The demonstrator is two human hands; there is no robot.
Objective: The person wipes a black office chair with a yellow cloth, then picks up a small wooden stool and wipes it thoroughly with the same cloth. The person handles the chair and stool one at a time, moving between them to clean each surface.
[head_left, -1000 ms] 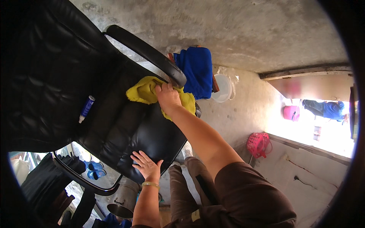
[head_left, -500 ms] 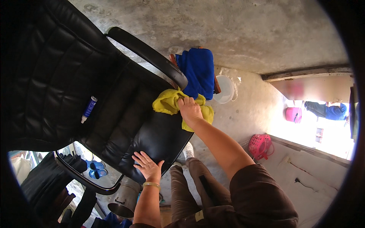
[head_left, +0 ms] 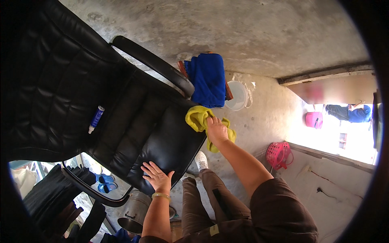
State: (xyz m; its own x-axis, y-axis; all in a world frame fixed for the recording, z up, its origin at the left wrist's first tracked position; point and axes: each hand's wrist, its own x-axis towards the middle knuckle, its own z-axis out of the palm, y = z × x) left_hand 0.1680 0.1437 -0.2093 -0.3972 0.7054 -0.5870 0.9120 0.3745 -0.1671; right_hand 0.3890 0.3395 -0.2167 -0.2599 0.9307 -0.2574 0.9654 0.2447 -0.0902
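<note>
A black padded office chair (head_left: 133, 117) fills the left side, its backrest to the left and its seat toward me. My left hand (head_left: 158, 176) lies with fingers spread on the near part of the seat. At the seat's front edge, my right hand (head_left: 217, 130) grips a bunched yellow cloth (head_left: 197, 117), part of which hangs past the edge. A blue and white tube (head_left: 96, 119) rests where seat meets backrest. The black armrest (head_left: 154, 62) curves along the far side of the seat.
Beyond the armrest, a folded blue cloth (head_left: 207, 79) covers a reddish-brown stool. A white bucket (head_left: 238, 95) stands beside it. Right are a pink basket (head_left: 278, 154) and a bright doorway. Blue slippers (head_left: 106, 183), a metal pot (head_left: 135, 210) and dark clothes (head_left: 56, 182) are at lower left.
My right hand has slid the yellow cloth right and slightly toward me, over the seat's front edge. My left hand stays in place on the seat.
</note>
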